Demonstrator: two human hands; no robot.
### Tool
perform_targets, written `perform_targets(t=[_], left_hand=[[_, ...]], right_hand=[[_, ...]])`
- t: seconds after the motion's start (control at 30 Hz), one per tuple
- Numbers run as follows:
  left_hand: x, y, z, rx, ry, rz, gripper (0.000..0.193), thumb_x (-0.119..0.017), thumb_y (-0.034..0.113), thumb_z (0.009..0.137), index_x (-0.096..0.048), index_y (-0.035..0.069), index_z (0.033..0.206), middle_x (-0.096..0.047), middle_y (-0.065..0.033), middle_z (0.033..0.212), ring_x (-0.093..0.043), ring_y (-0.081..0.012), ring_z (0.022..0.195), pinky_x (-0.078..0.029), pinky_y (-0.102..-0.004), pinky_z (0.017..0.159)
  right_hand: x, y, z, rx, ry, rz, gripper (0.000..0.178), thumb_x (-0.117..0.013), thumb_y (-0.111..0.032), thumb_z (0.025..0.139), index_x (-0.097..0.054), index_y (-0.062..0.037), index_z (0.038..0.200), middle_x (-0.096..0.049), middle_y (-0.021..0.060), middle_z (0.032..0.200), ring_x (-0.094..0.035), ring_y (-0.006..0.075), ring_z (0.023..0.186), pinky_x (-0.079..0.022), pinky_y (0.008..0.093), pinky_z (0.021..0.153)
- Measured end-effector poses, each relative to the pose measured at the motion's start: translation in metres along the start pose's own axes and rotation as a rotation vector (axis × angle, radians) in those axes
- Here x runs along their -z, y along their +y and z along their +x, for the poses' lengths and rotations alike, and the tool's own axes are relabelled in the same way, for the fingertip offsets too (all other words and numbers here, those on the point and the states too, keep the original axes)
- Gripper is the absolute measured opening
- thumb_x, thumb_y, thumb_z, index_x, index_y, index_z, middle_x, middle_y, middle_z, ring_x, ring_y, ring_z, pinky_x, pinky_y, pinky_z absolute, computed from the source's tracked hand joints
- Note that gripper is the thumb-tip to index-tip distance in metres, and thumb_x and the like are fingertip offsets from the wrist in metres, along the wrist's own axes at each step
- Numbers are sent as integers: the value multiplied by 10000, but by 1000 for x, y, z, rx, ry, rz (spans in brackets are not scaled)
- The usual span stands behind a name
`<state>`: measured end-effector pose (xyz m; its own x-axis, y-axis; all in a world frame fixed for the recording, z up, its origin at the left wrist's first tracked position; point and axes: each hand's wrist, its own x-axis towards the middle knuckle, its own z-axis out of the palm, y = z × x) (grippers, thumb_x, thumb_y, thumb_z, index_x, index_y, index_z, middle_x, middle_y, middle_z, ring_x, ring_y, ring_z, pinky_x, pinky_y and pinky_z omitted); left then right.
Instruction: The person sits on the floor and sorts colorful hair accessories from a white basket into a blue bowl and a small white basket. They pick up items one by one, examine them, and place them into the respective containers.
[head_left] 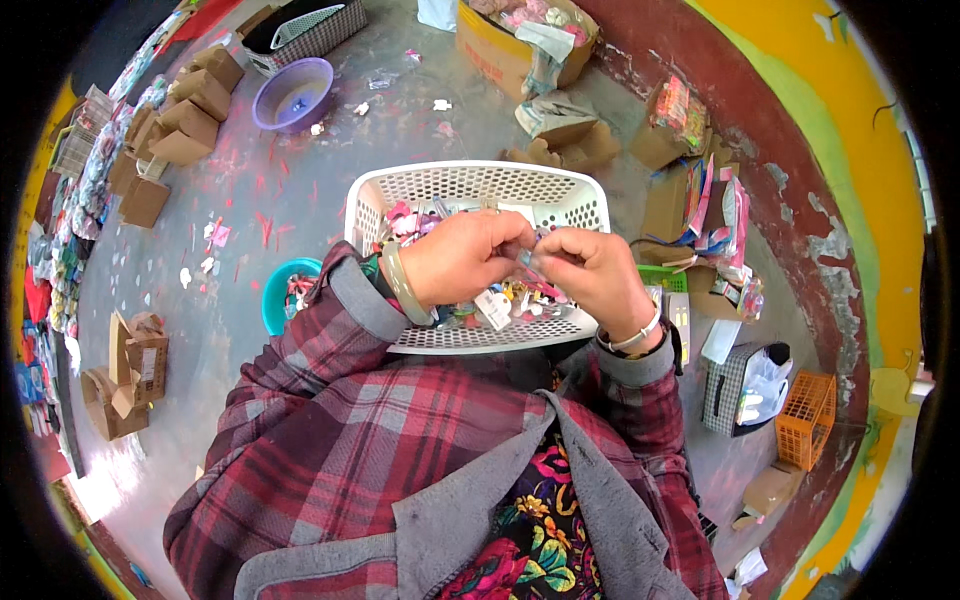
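Both my hands are close together over a white perforated plastic basket (470,180) filled with small colourful pieces. My left hand (452,258) is closed, thumb and fingers pinched toward the middle. My right hand (598,280) pinches from the other side, its fingertips nearly meeting the left ones. Between them is a small, pale, clear-looking bit (527,259), too small to name. A white tag (493,309) lies below my hands among the loose pieces. Pink and purple items (405,222) show at the basket's left end.
A teal bowl (276,300) of small pieces stands left of the basket. Farther off are a purple basin (293,95), a large carton (500,50) and several open cardboard boxes (185,130). At right sit a checked bin (735,385) and an orange crate (806,420).
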<state>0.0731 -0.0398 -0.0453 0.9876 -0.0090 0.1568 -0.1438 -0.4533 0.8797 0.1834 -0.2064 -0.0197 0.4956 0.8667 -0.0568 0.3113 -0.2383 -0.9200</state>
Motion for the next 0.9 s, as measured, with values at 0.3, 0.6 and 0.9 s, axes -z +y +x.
perform_targets(t=[0.3,0.6,0.9], left_hand=[[5,9,2,-102,-38,-65,326,-648,20,744,-549,33,1054,-584,-94,903,-594,-202,799,-473,-289,709],[2,13,5,-182,357,413,495,-721,162,682,-514,34,1113,-563,-144,1017,-529,-312,972,-446,-371,817],[7,12,8,-256,484,468,492,-717,131,645,-536,17,1087,-561,-152,1011,-527,-319,976,-441,-371,839]], right_hand=[[1,-8,7,52,53,-412,266,-625,-291,748,-646,-30,698,-548,144,562,-547,273,492,-408,350,473],[-6,-29,22,-38,166,-368,405,-536,-375,798,-633,-34,600,-513,177,505,-523,336,473,-393,404,466],[0,-34,39,60,141,-407,401,-500,-334,768,-598,-2,566,-509,192,509,-537,345,482,-417,417,488]])
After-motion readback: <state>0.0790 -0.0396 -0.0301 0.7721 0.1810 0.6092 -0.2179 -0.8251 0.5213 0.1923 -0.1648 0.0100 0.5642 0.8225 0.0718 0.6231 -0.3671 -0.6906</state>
